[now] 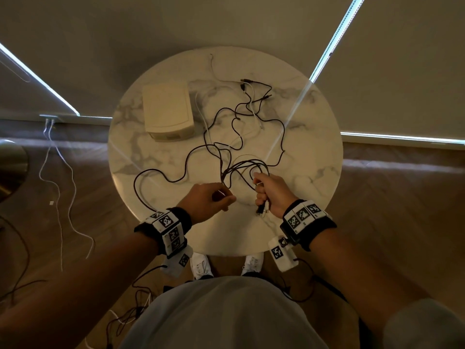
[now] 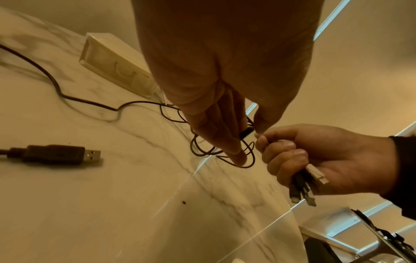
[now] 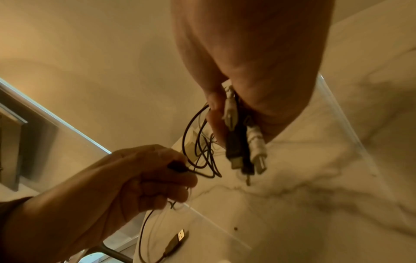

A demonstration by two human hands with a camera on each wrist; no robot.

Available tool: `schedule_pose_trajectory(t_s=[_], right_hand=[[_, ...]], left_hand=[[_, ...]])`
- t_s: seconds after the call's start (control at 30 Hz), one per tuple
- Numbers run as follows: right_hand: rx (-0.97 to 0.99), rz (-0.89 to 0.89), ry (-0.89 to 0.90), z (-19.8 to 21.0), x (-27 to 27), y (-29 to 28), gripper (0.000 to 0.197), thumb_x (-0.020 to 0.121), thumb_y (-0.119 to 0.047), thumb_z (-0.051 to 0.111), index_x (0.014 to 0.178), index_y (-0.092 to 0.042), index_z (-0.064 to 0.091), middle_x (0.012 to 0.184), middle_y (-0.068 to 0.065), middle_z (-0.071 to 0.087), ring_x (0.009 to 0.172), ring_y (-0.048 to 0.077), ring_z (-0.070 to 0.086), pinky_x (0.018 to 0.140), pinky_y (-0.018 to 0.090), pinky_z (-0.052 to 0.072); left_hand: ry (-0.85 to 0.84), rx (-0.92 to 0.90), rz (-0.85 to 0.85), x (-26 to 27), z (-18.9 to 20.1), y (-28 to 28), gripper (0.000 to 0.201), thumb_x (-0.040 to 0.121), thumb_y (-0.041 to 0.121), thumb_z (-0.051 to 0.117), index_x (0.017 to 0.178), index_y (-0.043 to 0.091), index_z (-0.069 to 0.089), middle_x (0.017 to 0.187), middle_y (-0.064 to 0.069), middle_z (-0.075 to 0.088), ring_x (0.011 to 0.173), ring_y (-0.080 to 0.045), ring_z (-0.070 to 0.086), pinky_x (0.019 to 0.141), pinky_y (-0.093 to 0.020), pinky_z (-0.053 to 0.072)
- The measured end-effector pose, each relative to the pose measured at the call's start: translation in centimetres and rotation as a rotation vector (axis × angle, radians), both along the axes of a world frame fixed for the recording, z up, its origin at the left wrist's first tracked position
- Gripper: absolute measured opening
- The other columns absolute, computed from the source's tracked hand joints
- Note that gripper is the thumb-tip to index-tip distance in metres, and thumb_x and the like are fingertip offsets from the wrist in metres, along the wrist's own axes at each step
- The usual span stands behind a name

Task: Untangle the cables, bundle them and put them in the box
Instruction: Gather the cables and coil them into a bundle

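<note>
Black and white cables (image 1: 241, 137) lie tangled across the round marble table (image 1: 314, 157). My right hand (image 1: 273, 191) grips a bunch of cable ends, whose black and white plugs (image 3: 244, 151) stick out below the fist (image 2: 299, 186). My left hand (image 1: 210, 199) pinches a small black plug (image 3: 178, 167) on a thin black cable just left of the right hand (image 2: 246, 132). Loops of black cable (image 3: 202, 153) hang between both hands. A closed cream box (image 1: 167, 110) sits at the table's back left (image 2: 117, 65). A loose black USB plug (image 2: 60, 154) lies flat on the table (image 3: 174, 244).
White cords (image 1: 59, 197) and dark wires (image 1: 15, 250) trail on the wooden floor left of the table. More wires (image 1: 136, 306) lie by my feet in white shoes (image 1: 201, 267). Blinds hang behind the table.
</note>
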State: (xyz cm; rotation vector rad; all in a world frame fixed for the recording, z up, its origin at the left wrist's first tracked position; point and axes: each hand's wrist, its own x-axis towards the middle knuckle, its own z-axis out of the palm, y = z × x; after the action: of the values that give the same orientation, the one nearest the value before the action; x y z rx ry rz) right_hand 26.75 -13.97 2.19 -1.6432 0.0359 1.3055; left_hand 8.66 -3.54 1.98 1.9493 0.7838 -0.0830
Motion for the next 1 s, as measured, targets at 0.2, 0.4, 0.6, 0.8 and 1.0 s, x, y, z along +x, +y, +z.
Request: schedule_pose_trajectory(t_s=[0.2,0.4,0.6,0.8,1.0], right_hand=[[-0.098,0.105,0.066,-1.2,-1.6,-1.2,0.031,0.103,-0.026,0.052,0.094,0.0,0.066,0.056,0.003,0.043,0.044,0.015,0.039,0.048,0.028,0.041],[-0.132,0.127,0.16,-1.2,-2.5,-1.2,0.034,0.103,-0.029,0.054,0.093,0.001,0.066,0.057,0.005,0.046,0.047,0.018,0.042,0.053,0.031,0.043],[-0.127,0.146,0.237,-0.4,-3.2,-0.8,0.031,0.103,-0.028,0.056,0.083,-0.005,0.062,0.058,0.004,0.045,0.045,0.016,0.045,0.055,0.032,0.045],[-0.056,0.075,0.237,-0.1,-3.5,-0.4,0.031,0.104,-0.027,0.053,0.087,-0.005,0.068,0.061,0.002,0.045,0.048,0.014,0.045,0.053,0.029,0.045],[-0.037,-0.013,0.268,-0.1,-3.8,-0.5,0.029,0.103,-0.033,0.055,0.091,-0.008,0.065,0.079,0.009,0.055,0.072,0.025,0.059,0.066,0.038,0.05]], left_hand=[[-0.056,-0.157,0.053,0.1,0.4,-0.9,0.015,0.097,0.034,0.057,0.101,0.02,0.062,0.092,0.008,0.076,0.082,-0.003,0.072,0.081,-0.031,0.059],[-0.069,-0.245,-0.033,-0.8,0.5,-1.2,0.013,0.096,0.031,0.061,0.105,0.022,0.059,0.095,0.006,0.077,0.087,-0.009,0.073,0.085,-0.036,0.058],[-0.078,-0.24,-0.088,-1.5,0.5,-1.3,0.015,0.093,0.03,0.065,0.103,0.023,0.055,0.095,0.005,0.077,0.088,-0.01,0.072,0.085,-0.034,0.057],[-0.131,-0.183,-0.055,-1.7,0.9,-1.7,0.019,0.091,0.023,0.07,0.103,0.014,0.059,0.091,0.004,0.076,0.081,-0.005,0.072,0.075,-0.016,0.053],[-0.145,-0.101,-0.086,-1.7,1.2,-1.9,0.018,0.089,0.028,0.071,0.102,0.017,0.065,0.086,0.004,0.074,0.077,-0.005,0.07,0.079,-0.026,0.057]])
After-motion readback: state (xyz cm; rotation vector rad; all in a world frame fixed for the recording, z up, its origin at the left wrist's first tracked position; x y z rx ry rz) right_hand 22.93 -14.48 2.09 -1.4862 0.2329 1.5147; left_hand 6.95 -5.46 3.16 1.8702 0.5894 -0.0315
